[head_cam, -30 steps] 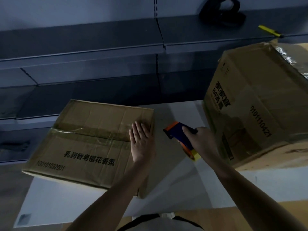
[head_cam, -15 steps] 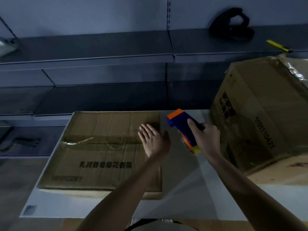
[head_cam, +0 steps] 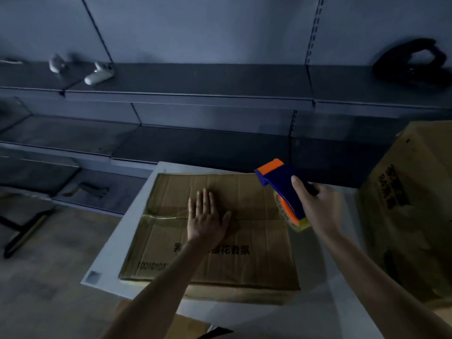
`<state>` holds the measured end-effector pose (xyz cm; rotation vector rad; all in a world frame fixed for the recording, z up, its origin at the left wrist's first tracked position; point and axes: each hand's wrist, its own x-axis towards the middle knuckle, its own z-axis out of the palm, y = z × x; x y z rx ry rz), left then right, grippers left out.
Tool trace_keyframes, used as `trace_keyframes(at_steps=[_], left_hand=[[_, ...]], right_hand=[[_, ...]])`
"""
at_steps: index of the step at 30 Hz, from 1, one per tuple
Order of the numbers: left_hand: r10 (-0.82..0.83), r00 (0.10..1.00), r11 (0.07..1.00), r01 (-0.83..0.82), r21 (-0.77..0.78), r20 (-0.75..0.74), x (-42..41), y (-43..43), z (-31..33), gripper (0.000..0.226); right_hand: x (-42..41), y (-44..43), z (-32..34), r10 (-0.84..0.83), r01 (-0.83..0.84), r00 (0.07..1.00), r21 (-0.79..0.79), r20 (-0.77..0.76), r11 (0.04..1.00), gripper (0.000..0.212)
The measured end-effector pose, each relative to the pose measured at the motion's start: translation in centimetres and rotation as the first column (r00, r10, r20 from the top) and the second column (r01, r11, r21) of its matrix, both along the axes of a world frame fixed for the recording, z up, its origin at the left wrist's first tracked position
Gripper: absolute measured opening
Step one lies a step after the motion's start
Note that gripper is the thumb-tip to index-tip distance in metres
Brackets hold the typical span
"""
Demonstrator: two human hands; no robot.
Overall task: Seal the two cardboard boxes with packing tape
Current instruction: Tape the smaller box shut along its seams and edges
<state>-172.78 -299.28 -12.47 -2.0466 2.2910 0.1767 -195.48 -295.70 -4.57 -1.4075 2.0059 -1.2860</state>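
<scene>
Looking down, head view: low cardboard box [head_cam: 254, 267] lying flat on a white table [head_cam: 110, 253], printed side up, near edge towards the person.
Left hand [head_cam: 208, 220]: palm down, fingers straight and slightly apart, pressed flat on the top of the low cardboard box at its middle seam.
Right hand [head_cam: 318, 206]: wrapped round the handle of the tape dispenser [head_cam: 281, 187], index finger stretched along its blue body.
Tape dispenser: blue with an orange tip, tilted, tip pointing far and left, over the far right corner of the low cardboard box; cannot tell whether touching the lid.
Tape roll [head_cam: 291, 216]: mounted under the dispenser, just beside the right edge of the low box.
Tape strip [head_cam: 161, 216]: clear, wrinkled, along the seam left of the left hand; right of the hand too dim to tell.
Tall cardboard box [head_cam: 411, 216]: 2nd box, on the table at the right, near the right hand, partly out of view.
Shelves [head_cam: 195, 94]: dark, along the far wall.
White objects [head_cam: 99, 74]: 2, blurred, far left on the upper shelf.
Black object [head_cam: 413, 62]: far right on the upper shelf.
</scene>
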Motion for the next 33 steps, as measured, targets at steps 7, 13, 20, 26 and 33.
trace_keyframes(at_steps=[7,13,20,26,33], left_hand=[[0.021,0.990,0.993,-0.005,0.115,-0.137,5.2,-2.3,1.9,0.070],[0.061,0.998,0.998,-0.060,0.025,-0.021,8.7,-1.2,0.8,0.076],[-0.186,0.982,0.981,0.186,0.051,-0.013,13.8,-4.2,1.8,0.076],[-0.329,0.939,0.944,0.330,-0.005,-0.102,16.7,-4.5,0.7,0.093],[-0.254,0.944,0.967,0.255,-0.019,-0.212,16.3,-4.7,-0.1,0.095]], right_hand=[[3.6,-1.5,0.6,0.109,-0.105,0.992,-0.060,0.057,0.993,0.057],[6.5,-2.2,0.5,0.173,-0.171,0.983,-0.033,0.069,0.985,0.047],[8.6,-3.0,0.5,0.208,-0.204,0.977,-0.062,0.054,0.977,0.056],[10.1,-3.3,0.7,0.209,-0.204,0.973,-0.059,0.098,0.977,0.040],[11.1,-4.1,-0.3,0.165,-0.164,0.979,-0.019,0.119,0.986,0.071]])
